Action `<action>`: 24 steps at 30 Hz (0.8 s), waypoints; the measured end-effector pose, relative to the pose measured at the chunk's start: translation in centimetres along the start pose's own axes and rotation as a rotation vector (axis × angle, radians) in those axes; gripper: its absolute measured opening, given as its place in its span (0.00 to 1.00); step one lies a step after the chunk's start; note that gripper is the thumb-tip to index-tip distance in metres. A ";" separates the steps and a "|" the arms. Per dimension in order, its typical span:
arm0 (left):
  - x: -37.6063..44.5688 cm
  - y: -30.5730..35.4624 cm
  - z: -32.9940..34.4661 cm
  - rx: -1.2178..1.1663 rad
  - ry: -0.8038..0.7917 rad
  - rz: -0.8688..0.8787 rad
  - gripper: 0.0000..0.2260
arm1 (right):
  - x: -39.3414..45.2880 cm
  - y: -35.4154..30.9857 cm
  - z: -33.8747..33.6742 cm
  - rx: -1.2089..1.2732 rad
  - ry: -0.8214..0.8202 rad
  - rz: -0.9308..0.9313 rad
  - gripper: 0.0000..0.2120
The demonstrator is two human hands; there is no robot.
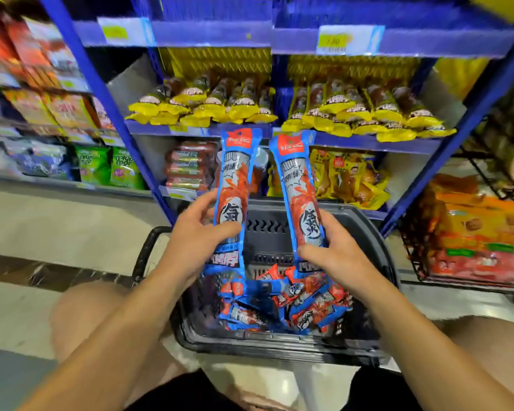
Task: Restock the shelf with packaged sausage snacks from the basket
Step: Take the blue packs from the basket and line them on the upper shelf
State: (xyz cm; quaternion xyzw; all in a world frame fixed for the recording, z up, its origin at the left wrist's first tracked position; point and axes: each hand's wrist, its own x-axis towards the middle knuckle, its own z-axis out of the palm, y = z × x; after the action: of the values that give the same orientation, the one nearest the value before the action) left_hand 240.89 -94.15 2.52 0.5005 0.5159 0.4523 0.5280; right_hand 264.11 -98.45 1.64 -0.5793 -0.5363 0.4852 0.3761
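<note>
A person's left hand and right hand each grip a long blue-and-red sausage pack, the left pack and right pack, held near-upright above the black basket, red-labelled tops toward the blue shelf (printed characters too blurred to read; more packs lie below).

Shop: price-tagged shelves of snacks

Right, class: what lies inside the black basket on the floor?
The black basket holds a loose pile of blue-and-red sausage packs, heaped toward its near side. The person's forearms cover part of the pile, so a full count and whatever lies beneath the top packs cannot be seen.
</note>
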 end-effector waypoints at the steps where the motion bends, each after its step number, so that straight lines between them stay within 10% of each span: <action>1: 0.2 0.9 -0.4 0.008 0.012 0.031 0.23 | 0.1 -0.9 -0.2 0.004 0.004 -0.030 0.28; 24: 13.5 19.9 -15.0 0.750 0.431 0.271 0.30 | 15.4 -22.8 5.1 -0.031 0.038 -0.268 0.21</action>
State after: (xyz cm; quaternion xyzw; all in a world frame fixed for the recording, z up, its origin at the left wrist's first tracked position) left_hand 227.52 -78.00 21.57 0.6147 0.6720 0.3930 0.1268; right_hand 252.61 -80.49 19.78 -0.5173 -0.6089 0.4113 0.4388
